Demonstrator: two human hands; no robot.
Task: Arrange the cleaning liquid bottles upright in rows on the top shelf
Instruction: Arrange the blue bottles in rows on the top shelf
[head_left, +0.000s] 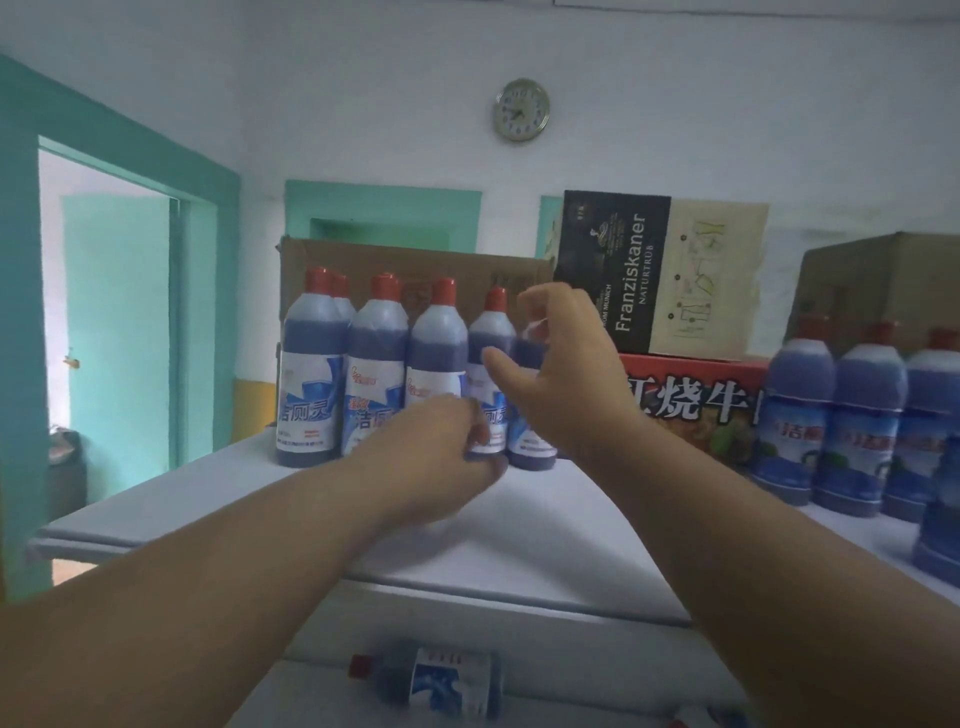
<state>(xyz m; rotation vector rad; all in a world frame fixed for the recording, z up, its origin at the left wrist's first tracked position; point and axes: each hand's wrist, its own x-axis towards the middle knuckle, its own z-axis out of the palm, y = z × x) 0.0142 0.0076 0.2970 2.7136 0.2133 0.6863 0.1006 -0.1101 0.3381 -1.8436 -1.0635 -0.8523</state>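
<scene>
Several blue cleaning liquid bottles with red caps stand upright in a row at the back left of the white top shelf. My left hand curls its fingers round the base of the fourth bottle. My right hand curves round the upper part of the rightmost bottle; its fingers hide the cap and its thumb lies across the front. A second group of blue bottles stands upright at the right. One bottle lies on its side on the lower level.
Behind the row stands a brown cardboard box. A Franziskaner box sits on a red box at the back middle, with another brown box at the far right. A teal doorway is on the left.
</scene>
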